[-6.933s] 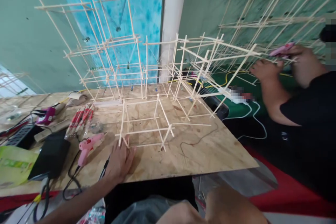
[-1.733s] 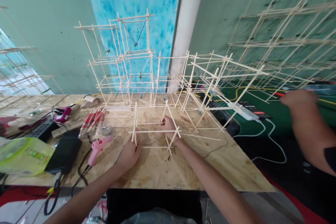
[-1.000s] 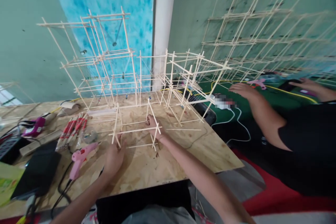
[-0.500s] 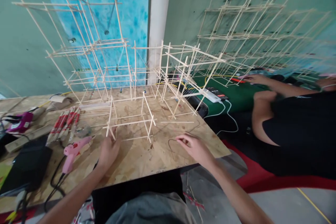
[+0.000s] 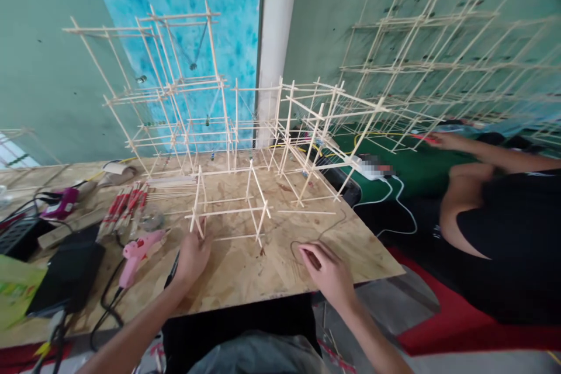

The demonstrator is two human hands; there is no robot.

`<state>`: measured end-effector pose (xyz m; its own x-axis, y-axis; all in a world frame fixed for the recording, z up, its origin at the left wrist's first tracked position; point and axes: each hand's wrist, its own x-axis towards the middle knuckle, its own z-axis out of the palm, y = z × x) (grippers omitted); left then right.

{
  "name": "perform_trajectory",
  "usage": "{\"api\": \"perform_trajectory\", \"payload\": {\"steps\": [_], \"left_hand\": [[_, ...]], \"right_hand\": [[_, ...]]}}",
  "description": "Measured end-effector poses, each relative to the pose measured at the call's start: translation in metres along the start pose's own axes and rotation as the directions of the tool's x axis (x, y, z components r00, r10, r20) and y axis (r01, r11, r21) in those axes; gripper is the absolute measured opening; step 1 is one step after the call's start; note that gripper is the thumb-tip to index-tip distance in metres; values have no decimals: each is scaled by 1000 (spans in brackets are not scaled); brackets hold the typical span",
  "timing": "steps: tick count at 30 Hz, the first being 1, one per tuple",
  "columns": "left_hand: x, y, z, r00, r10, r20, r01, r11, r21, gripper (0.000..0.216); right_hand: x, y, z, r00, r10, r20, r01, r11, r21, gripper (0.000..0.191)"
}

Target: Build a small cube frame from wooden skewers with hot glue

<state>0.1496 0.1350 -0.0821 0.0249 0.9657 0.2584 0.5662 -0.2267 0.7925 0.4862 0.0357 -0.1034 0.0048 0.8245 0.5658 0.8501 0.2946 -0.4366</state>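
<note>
A small box-shaped frame of thin wooden sticks (image 5: pixel 232 210) stands on the wooden board table. My left hand (image 5: pixel 193 257) is closed at its near left corner, with the fingertips partly hidden behind the hand. To the right of the frame, my right hand (image 5: pixel 328 272) is low over the board in a pinch, thumb and forefinger together on a thin dark string (image 5: pixel 333 224) that curls across the wood. A single loose stick (image 5: pixel 307 212) lies just beyond the right hand. Left of my left hand is a pink glue gun (image 5: pixel 135 257) with a black cord.
Taller stick structures stand behind, at left (image 5: pixel 175 87) and right (image 5: pixel 333 105). Red-banded stick bundles (image 5: pixel 127 204), a black box (image 5: pixel 68 269) and a purple device (image 5: pixel 61 203) lie left. At right, a co-worker's arm (image 5: pixel 495 149) reaches over a green table (image 5: pixel 381 187).
The view has swung left and up, so the scene sits lower and further right. My right hand has come slightly nearer to me with the string; my left hand stays at the frame's corner.
</note>
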Motion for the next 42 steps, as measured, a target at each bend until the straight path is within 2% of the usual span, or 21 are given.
{"api": "perform_trajectory", "payload": {"steps": [7,14,18,21,24,26,30,33,37,42], "left_hand": [[-1,1,1,1000,24,-5,-24,1000,-15,46],[0,13,-3,999,41,-23,-42,999,-24,39],[0,14,-3,999,38,-15,-39,999,-31,36],[1,11,-2,1000,31,2,-31,999,-39,38],[2,7,-1,999,51,15,-50,998,-50,42],[3,4,-1,998,66,23,-65,996,-55,43],[3,1,-1,997,56,44,-54,998,-37,43],[3,0,-1,998,42,45,-41,999,-26,42],[3,0,0,998,45,32,-44,999,-30,39],[3,5,-1,998,46,51,-45,999,-24,39]], "right_hand": [[2,-1,-1,999,-17,-27,16,999,-36,17],[1,4,3,999,-37,-33,36,999,-16,16],[-2,1,4,999,3,-36,-2,1000,29,17],[3,6,-5,993,101,-64,-95,992,81,21],[23,30,-28,961,265,-75,-265,964,9,29],[43,57,-46,895,443,-55,-446,880,-164,29],[77,106,-66,797,599,-76,-592,751,-294,28],[89,120,-65,746,665,-47,-626,675,-389,27],[92,119,-61,696,718,2,-627,609,-485,30],[96,115,-61,666,745,31,-611,569,-550,31]]}}
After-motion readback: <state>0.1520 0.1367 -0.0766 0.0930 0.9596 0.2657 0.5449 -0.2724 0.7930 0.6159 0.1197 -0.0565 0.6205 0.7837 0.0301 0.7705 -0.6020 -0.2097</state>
